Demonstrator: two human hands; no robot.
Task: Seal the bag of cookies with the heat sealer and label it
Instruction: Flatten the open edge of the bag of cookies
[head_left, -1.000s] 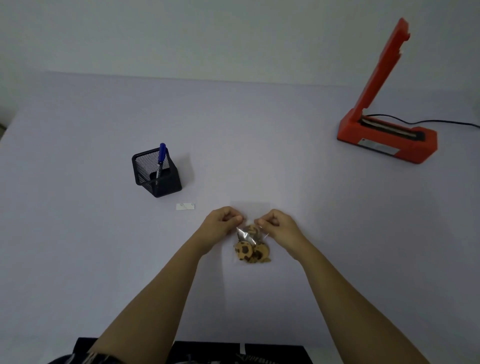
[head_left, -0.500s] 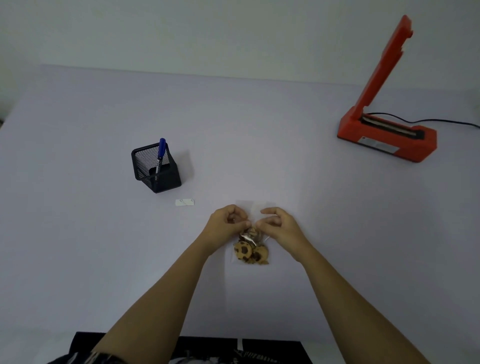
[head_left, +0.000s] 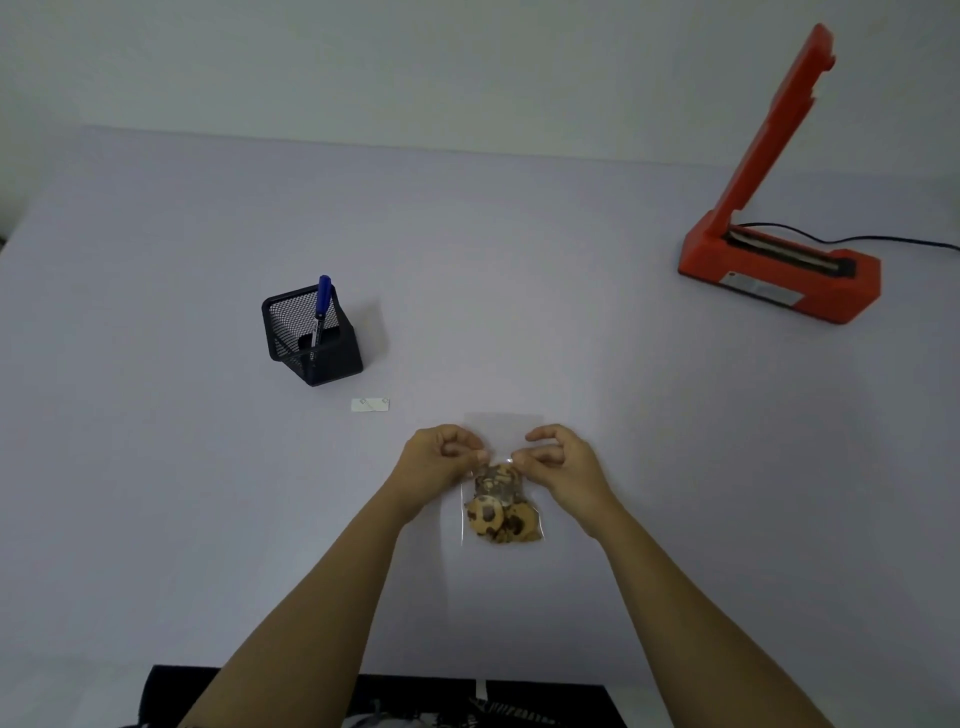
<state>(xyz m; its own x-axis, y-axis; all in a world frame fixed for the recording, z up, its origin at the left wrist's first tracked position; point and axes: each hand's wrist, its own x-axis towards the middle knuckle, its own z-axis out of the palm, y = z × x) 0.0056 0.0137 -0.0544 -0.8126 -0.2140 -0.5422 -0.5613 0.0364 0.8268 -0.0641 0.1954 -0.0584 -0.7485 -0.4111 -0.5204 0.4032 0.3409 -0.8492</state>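
A clear plastic bag of chocolate-chip cookies (head_left: 500, 512) lies flat on the table in front of me, its open end pointing away. My left hand (head_left: 439, 465) pinches the bag's left side just above the cookies. My right hand (head_left: 558, 462) pinches the right side at the same height. The orange heat sealer (head_left: 779, 270) stands at the far right with its arm raised upright. A small white label (head_left: 370, 405) lies on the table to the left of the bag.
A black mesh pen holder (head_left: 311, 338) with a blue pen (head_left: 323, 306) stands left of centre, behind the label. The sealer's black cord (head_left: 883, 240) runs off to the right. The pale table (head_left: 156, 467) reaches a wall at the back.
Both hands have stayed on the bag's upper part, shifting their pinch slightly. The bag now lies flatter, with the cookies settled toward its near end.
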